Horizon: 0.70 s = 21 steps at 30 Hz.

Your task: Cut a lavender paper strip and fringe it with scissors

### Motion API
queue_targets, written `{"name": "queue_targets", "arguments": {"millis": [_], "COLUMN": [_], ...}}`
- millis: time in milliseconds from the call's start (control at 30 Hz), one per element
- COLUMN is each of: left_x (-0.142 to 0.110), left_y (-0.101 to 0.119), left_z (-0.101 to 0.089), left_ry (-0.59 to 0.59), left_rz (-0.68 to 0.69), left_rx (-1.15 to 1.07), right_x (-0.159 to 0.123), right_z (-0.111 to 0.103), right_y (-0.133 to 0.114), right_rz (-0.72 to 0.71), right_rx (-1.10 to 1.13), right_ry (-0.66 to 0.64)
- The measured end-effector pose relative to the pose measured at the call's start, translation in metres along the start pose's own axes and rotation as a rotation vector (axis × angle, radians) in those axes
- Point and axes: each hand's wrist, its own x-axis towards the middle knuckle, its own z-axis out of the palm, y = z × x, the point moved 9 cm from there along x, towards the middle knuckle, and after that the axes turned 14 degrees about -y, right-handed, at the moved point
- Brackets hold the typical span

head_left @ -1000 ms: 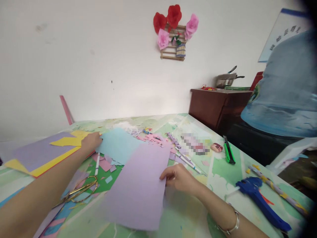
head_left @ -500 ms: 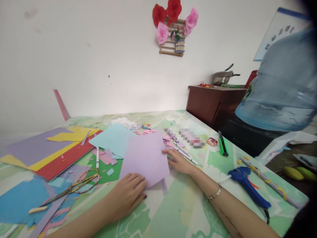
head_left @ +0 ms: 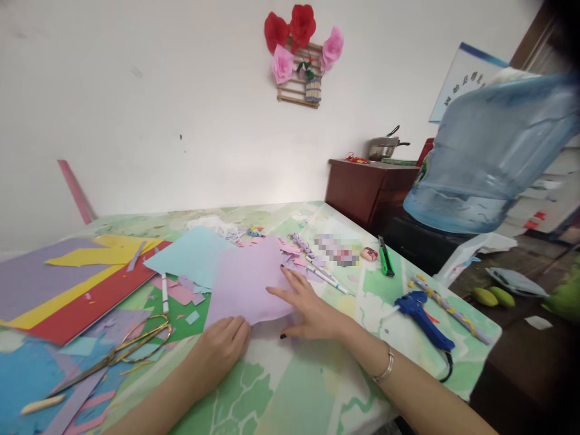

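Note:
A sheet of light purple paper (head_left: 247, 281) lies in front of me, overlapping a light blue sheet (head_left: 190, 257). My left hand (head_left: 224, 347) is closed on its near edge, fingers bent together; the thumb is hidden. Over the right side of the purple sheet, my right hand (head_left: 306, 305) has its fingers spread, with the fingertips on or just above the paper. Gold-handled scissors (head_left: 122, 350) rest on paper scraps to the left of my left hand. A white marker (head_left: 165, 294) lies beyond them.
Red paper (head_left: 97, 296) and blue paper (head_left: 27, 368) are spread at left. On the right lie a blue glue gun (head_left: 423, 320), a green utility knife (head_left: 386, 257) and a wrapped stick (head_left: 453, 308). A water bottle (head_left: 471, 163) stands beyond the table's right edge.
My right hand has moved left from beside the purple paper to over it, its fingers spreading. My left hand has closed at the near edge. The camera view has turned right.

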Motion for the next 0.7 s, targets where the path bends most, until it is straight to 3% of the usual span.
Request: {"name": "queue_targets", "arguments": {"millis": [167,300,467,567,700], "left_x": [-0.011,-0.017,-0.014,-0.018,-0.032], "left_y": [-0.031,-0.053,-0.051,-0.059,-0.088], "left_z": [-0.01,-0.025,-0.033,-0.038,-0.047], "left_ry": [0.0,0.068,0.114,0.143,0.193], "left_rz": [-0.143,-0.283,-0.309,-0.389,-0.523], "left_rx": [0.237,0.255,0.23,0.273,0.302], "right_x": [0.002,0.004,-0.009,-0.014,-0.009], "right_z": [0.007,0.011,-0.015,-0.024,-0.012], "right_y": [0.001,0.035,0.075,0.067,0.032], "right_rz": [0.116,0.271,0.46,0.433,0.371], "right_rx": [0.143,0.191,0.075,0.044,0.062], "right_ry": [0.109,0.124,0.272,0.312,0.25]}}
